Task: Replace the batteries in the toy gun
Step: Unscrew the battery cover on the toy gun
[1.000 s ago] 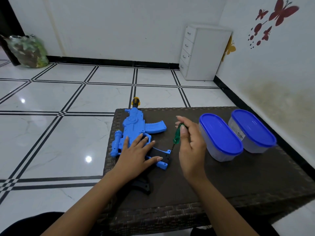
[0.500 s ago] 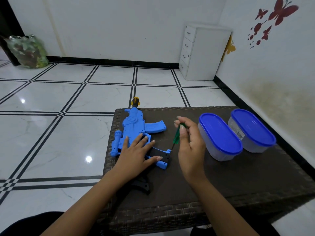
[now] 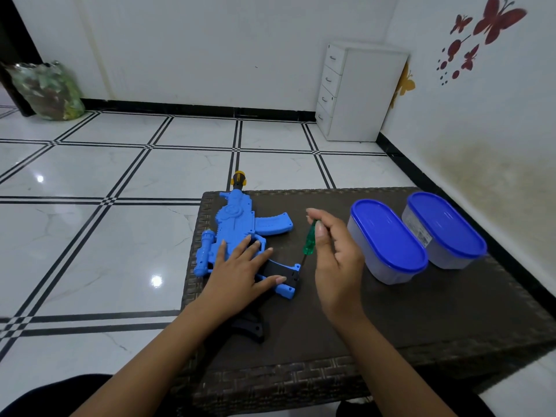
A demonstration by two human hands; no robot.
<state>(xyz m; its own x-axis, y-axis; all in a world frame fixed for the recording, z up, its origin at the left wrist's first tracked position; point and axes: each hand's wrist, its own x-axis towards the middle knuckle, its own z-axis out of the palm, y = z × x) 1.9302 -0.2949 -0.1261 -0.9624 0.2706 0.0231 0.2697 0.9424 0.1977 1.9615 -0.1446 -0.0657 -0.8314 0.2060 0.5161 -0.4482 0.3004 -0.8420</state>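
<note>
A blue toy gun (image 3: 233, 224) with a black grip and stock lies on its side along the left part of a dark woven table (image 3: 391, 320), its yellow-tipped muzzle pointing away from me. My left hand (image 3: 240, 269) rests flat on the gun's middle, fingers straight and spread. My right hand (image 3: 334, 251) pinches the green handle of a small screwdriver (image 3: 310, 239), held nearly upright. Its tip touches the black grip near the blue end piece.
Two clear oval containers with blue lids, one (image 3: 388, 239) near my right hand and another (image 3: 445, 227) beyond it, stand on the table's right side. A white drawer unit (image 3: 361, 91) stands in the far corner. A green bag (image 3: 48, 88) sits on the tiled floor at far left.
The fingers of my right hand have shifted slightly on the screwdriver handle. The gun and my left hand stay where they were.
</note>
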